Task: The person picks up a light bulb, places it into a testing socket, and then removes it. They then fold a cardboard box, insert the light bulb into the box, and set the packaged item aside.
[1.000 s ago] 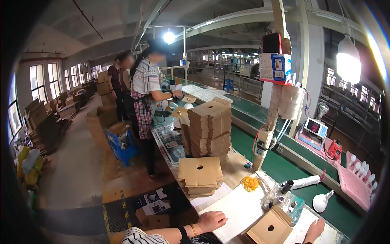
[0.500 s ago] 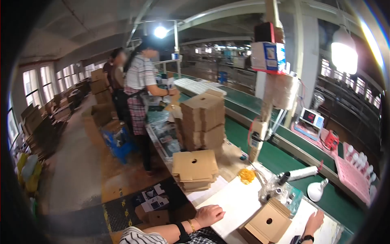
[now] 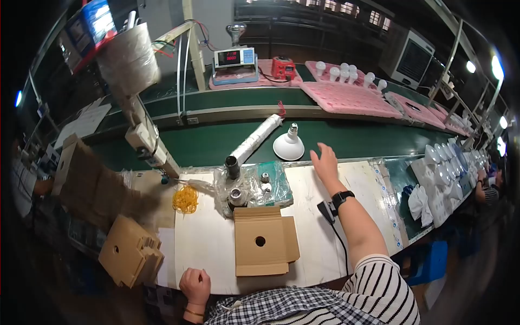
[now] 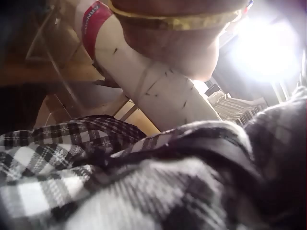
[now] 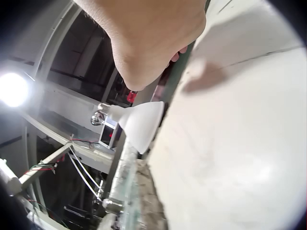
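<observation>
My right hand (image 3: 325, 163) is stretched over the far edge of the white work board, its fingers extended and holding nothing. Just left of it a white bulb (image 3: 288, 145) stands on its wide face on the green belt, screw base up; the right wrist view also shows this bulb (image 5: 142, 125) beside the hand (image 5: 152, 40). My left hand (image 3: 195, 285) rests at the board's near edge with its fingers loosely curled, nothing visible in it. Between the hands lies a flat brown carton (image 3: 273, 245) with a round hole.
Folded cartons (image 3: 129, 251) are stacked at the left, with yellow rubber bands (image 3: 185, 200) near them. Metal sockets (image 3: 236, 197) stand behind the carton. A meter (image 3: 234, 58), a red device (image 3: 283, 68) and a pink foam tray (image 3: 352, 99) sit beyond the belt. More bulbs (image 3: 441, 162) are at the right.
The head view has swung right, from the aisle and coworkers to the bench. My right hand has moved forward from beside the carton toward the bulb; the left still rests at the near edge.
</observation>
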